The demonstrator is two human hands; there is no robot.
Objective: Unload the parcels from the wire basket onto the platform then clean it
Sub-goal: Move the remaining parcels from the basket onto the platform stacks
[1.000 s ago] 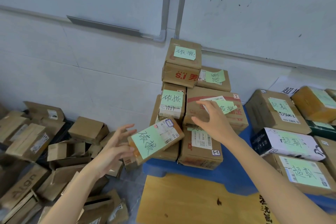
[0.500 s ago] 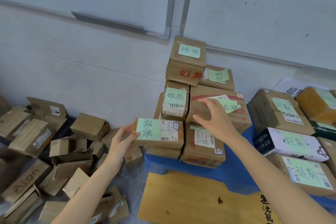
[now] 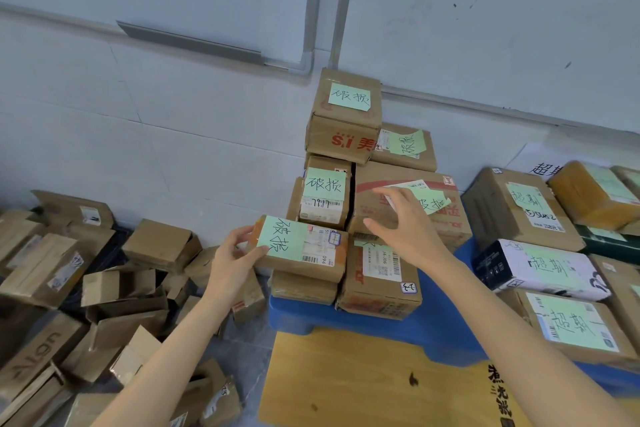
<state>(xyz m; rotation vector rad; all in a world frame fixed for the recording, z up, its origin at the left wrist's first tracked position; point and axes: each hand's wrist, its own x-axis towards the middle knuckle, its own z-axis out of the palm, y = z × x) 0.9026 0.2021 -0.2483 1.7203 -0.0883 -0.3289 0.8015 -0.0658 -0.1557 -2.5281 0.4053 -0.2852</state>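
A small brown parcel with a green note [image 3: 311, 246] lies flat on a lower box at the left front of the parcel stack [image 3: 346, 121]. The stack stands on the blue platform [image 3: 440, 333]. My left hand [image 3: 232, 263] grips the parcel's left end, thumb on its front and fingers over the top. My right hand [image 3: 412, 229] is open with spread fingers against the front of the large red-striped box [image 3: 453, 222] in the stack. No wire basket is in view.
More labelled parcels [image 3: 519, 211] cover the platform to the right, among them a white-wrapped one [image 3: 540, 267]. A heap of empty cartons [image 3: 104, 288] lies on the floor at the left. A yellow-brown board [image 3: 363, 385] lies in front of the platform. A wall stands behind.
The small parcel went from tilted in the air to lying flat on the stack's lower left box. My left hand followed to its left end. My right hand stayed by the large box.
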